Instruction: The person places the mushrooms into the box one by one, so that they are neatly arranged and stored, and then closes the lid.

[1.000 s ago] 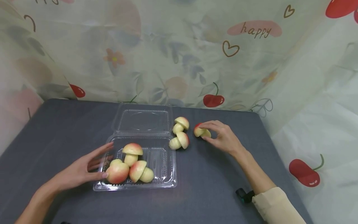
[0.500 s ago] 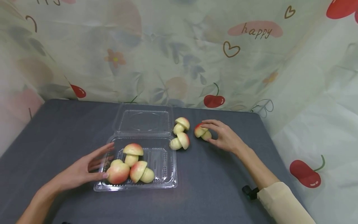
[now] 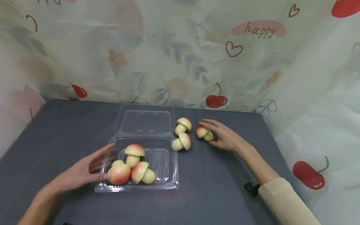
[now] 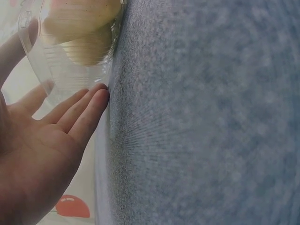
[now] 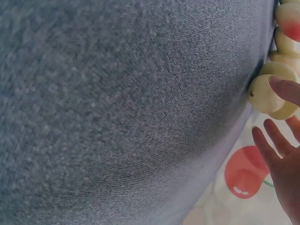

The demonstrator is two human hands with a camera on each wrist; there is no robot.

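Observation:
My left hand (image 3: 81, 173) rests at the left side of a clear plastic clamshell box (image 3: 166, 184), its fingers extended along the wall in the left wrist view. Three cream mushroom-shaped pieces with red-tinged caps, a rear one (image 3: 134, 151), a left one (image 3: 119, 173) and a right one (image 3: 139, 172), lie in the box. Right of the box, my right hand (image 3: 225, 136) is loosely around another mushroom-shaped piece (image 3: 202, 132) on the table. Its fingers are spread past the cap, with the thumb by the stem. In the right wrist view the thumb overlaps this mushroom-shaped piece (image 5: 262, 96).
The box's clear lid (image 3: 144, 122) lies folded back behind it. Two more mushroom-shaped pieces, a rear one (image 3: 184, 123) and a front one (image 3: 185, 141), lie between box and right hand. A patterned curtain (image 3: 180, 56) hangs behind the dark grey table (image 3: 213, 193).
My right hand has loosened around the mushroom-shaped piece, its fingers and thumb moving apart, and its wrist has shifted slightly right. The left hand, box and pieces stay put.

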